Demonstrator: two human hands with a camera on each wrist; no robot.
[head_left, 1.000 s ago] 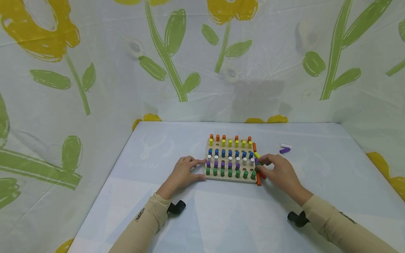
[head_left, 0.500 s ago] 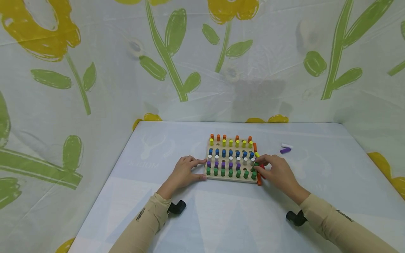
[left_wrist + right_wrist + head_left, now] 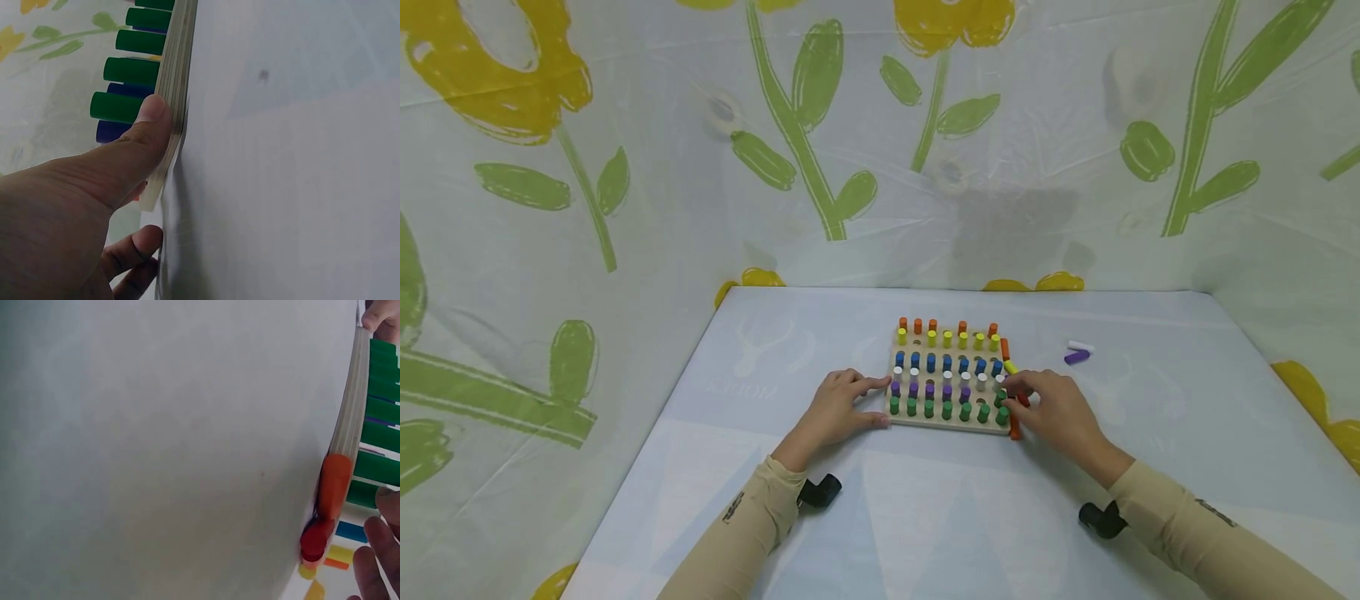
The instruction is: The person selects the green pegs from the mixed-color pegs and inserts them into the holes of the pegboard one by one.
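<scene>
A wooden pegboard (image 3: 951,426) lies on the table with rows of orange, yellow, blue, white, purple and green pegs standing in it. My left hand (image 3: 835,408) holds its near left corner; the thumb (image 3: 153,112) lies along the front side in the left wrist view, while the index finger is at the left edge. My right hand (image 3: 1060,412) reaches over the right edge and pinches a green peg (image 3: 999,398), upright at the right end of the purple row. In the right wrist view that thumb (image 3: 389,503) overlaps a green peg (image 3: 362,494).
Loose orange (image 3: 334,481), red (image 3: 314,540) and yellow pegs (image 3: 1011,367) lie along the board's right side. Farther right are a white peg (image 3: 1081,346) and a purple peg (image 3: 1077,357). A flower-printed curtain (image 3: 880,208) stands behind the table.
My right hand has brought the green peg leftward from beside the board onto its right end and lowered it to the purple row. The left hand has stayed in place.
</scene>
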